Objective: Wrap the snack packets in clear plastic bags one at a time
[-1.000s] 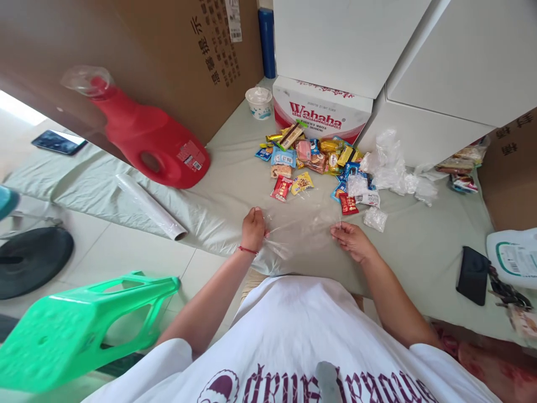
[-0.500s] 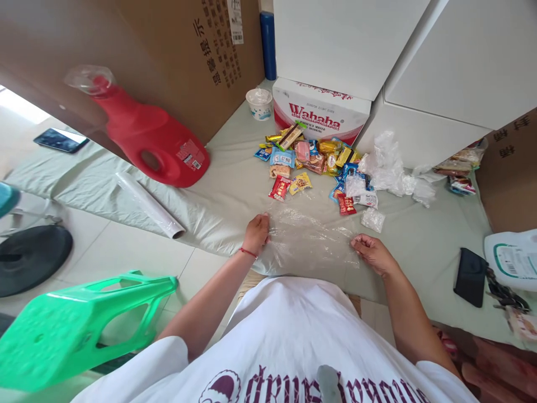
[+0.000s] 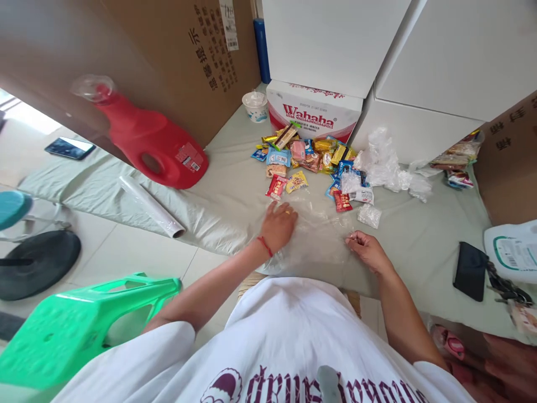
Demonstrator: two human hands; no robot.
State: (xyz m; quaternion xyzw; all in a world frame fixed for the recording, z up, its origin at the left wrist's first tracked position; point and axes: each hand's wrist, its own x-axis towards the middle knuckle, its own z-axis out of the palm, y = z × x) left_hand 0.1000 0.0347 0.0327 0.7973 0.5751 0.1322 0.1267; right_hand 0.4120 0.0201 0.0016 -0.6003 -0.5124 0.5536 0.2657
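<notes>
A sheet of clear plastic wrap (image 3: 316, 238) lies spread on the pale green cloth in front of my body. My left hand (image 3: 280, 226) rests palm down over the sheet's left side, fingers stretched forward and holding nothing. Just beyond its fingertips lie a red snack packet (image 3: 277, 186) and a yellow snack packet (image 3: 297, 182). At the opposite edge, my right hand (image 3: 368, 250) pinches the wrap between thumb and fingers. Farther back is a pile of wrapped snacks (image 3: 312, 154), with crumpled clear plastic bundles (image 3: 384, 162) to its right.
A white Wahaba box (image 3: 314, 112) and a paper cup (image 3: 255, 106) stand behind the snacks. To the left are a red jug (image 3: 155, 143), a roll of wrap (image 3: 151, 206) and a green stool (image 3: 84, 319). A black pouch (image 3: 469, 271) lies at right.
My left hand has let go of the wrap's left edge and moved right and forward over the sheet. My right hand keeps its pinch. The view has shifted slightly.
</notes>
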